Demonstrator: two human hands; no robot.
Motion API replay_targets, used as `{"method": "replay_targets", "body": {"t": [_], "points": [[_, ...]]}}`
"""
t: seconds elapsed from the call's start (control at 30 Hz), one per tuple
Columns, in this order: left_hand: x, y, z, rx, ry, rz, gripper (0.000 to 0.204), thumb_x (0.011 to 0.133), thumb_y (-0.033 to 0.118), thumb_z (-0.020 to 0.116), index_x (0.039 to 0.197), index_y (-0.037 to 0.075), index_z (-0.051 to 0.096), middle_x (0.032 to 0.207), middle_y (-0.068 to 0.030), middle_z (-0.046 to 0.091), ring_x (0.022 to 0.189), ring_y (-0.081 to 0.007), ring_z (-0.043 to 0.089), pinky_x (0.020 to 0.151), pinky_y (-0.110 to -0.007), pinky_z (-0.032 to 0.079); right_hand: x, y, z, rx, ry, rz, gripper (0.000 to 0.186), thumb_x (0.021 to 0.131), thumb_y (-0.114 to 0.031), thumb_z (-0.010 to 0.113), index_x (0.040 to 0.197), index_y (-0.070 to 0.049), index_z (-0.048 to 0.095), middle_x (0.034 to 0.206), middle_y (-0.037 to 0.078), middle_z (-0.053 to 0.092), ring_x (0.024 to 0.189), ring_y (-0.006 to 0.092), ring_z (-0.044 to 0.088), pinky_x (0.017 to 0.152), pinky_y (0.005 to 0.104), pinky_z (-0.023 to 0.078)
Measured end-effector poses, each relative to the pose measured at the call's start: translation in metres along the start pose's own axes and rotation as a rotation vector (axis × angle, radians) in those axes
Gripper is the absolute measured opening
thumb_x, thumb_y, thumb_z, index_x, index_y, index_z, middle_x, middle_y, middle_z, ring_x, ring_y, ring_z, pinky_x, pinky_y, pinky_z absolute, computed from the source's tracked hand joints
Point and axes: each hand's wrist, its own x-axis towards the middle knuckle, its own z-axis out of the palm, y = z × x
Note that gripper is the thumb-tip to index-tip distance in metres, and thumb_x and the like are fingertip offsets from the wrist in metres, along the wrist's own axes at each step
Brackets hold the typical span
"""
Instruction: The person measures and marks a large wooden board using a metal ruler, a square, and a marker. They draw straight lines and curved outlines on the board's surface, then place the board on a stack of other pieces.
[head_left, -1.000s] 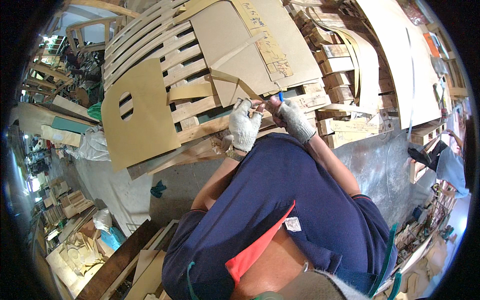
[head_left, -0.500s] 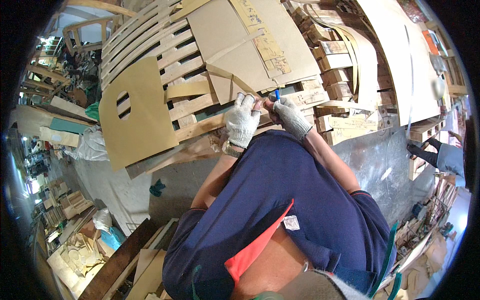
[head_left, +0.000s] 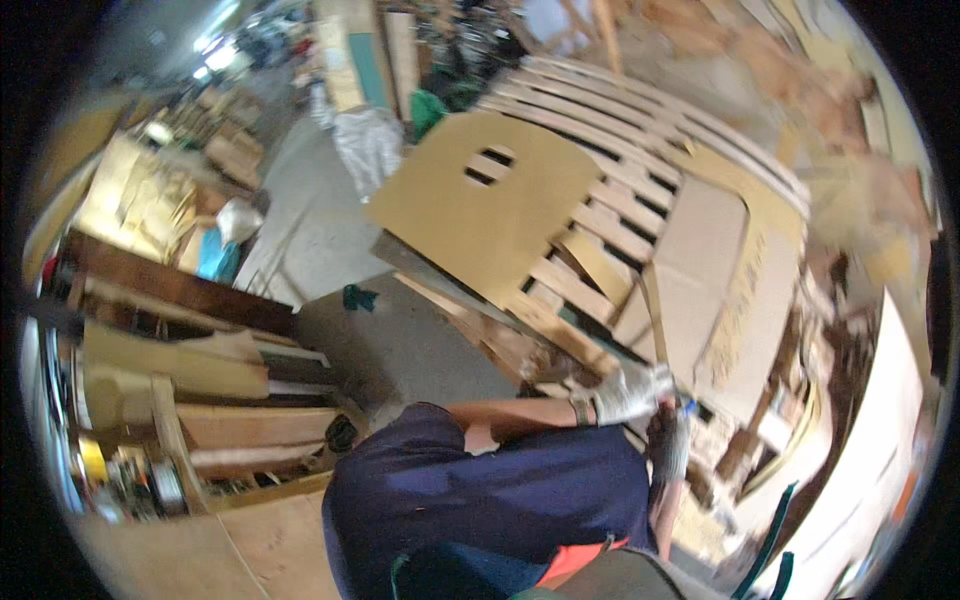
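My left hand [head_left: 630, 393], in a pale knit glove with bare fingertips, is closed at the near end of a narrow tan cardboard strip [head_left: 655, 318]. Close against it, my right hand [head_left: 668, 443], gloved the same way, has a blue-ended pen [head_left: 689, 407] sticking out of its closed fingers. Motion blur hides the exact grip of the fingertips. Both hands are at the near edge of a slatted wooden pallet [head_left: 622, 232]. Large tan cardboard sheets [head_left: 690, 235] lie on it, with a handwritten yellowish strip [head_left: 738, 290] across them.
A yellow-brown panel [head_left: 450, 200] with a rounded cutout covers the pallet's left part. Stacked wood pieces [head_left: 740, 455] and a big pale board [head_left: 868, 440] stand to the right. Boards [head_left: 225, 365] are piled at left, and a dark green cloth [head_left: 359, 297] lies on the floor.
The view has swung to the left, so the pallet and both hands appear farther right and the left-hand boards come into sight. The hands stay together at the strip and pen.
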Motion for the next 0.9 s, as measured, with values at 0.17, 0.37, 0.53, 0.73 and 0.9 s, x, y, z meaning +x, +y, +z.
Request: {"method": "replay_targets", "body": {"t": [0.17,0.37,0.53,0.73,0.9], "points": [[0.003,0.001,0.011,0.069,-0.025,-0.014,0.024,0.09,0.028,0.067,0.105,0.014,0.055,0.101,-0.0063,0.054,0.063,-0.0239,0.066,0.049,-0.039,0.053,-0.007,-0.016,0.002,0.008,-0.04,-0.112,0.02,0.101,-0.032,0.061,0.095,-0.013,0.064,0.062,-0.005,0.048,0.047,0.0082,0.042,0.043,0.0248,0.031],[0.0,0.002,0.012,0.035,0.0,-0.126,0.024,0.095,0.03,0.063,0.106,0.012,0.051,0.1,-0.0082,0.056,0.062,-0.0292,0.065,0.05,-0.042,0.053,-0.007,-0.023,0.009,-0.11,0.001,-0.104,0.023,0.096,-0.032,0.068,0.091,-0.01,0.066,0.061,-0.005,0.05,0.046,0.0069,0.045,0.042,0.0249,0.036],[0.003,0.005,0.004,-0.252,0.221,-0.17,0.021,0.098,0.025,0.062,0.106,0.011,0.049,0.092,-0.01,0.063,0.069,-0.033,0.068,0.055,-0.044,0.053,-0.001,-0.015,0.008,0.01,0.129,-0.213,0.017,0.096,-0.014,0.056,0.079,-0.011,0.057,0.055,-0.004,0.046,0.041,0.0069,0.042,0.037,0.0237,0.032],[0.013,0.011,-0.002,-0.432,0.474,-0.009,0.035,0.095,0.013,0.067,0.126,0.007,0.05,0.096,-0.0113,0.067,0.081,-0.0342,0.07,0.068,-0.044,0.056,0.009,-0.016,0.012,-0.112,0.193,-0.189,0.018,0.093,-0.012,0.056,0.076,-0.011,0.054,0.056,-0.004,0.047,0.038,0.0074,0.041,0.035,0.0249,0.033],[0.027,0.021,-0.02,-0.422,0.509,0.031,0.045,0.095,0.012,0.068,0.135,0.004,0.049,0.101,-0.0127,0.069,0.087,-0.0338,0.071,0.071,-0.042,0.057,0.038,-0.013,0.012,-0.154,0.32,-0.265,0.019,0.093,-0.014,0.059,0.075,-0.011,0.054,0.056,-0.003,0.049,0.041,0.007,0.044,0.037,0.0254,0.034]]}}
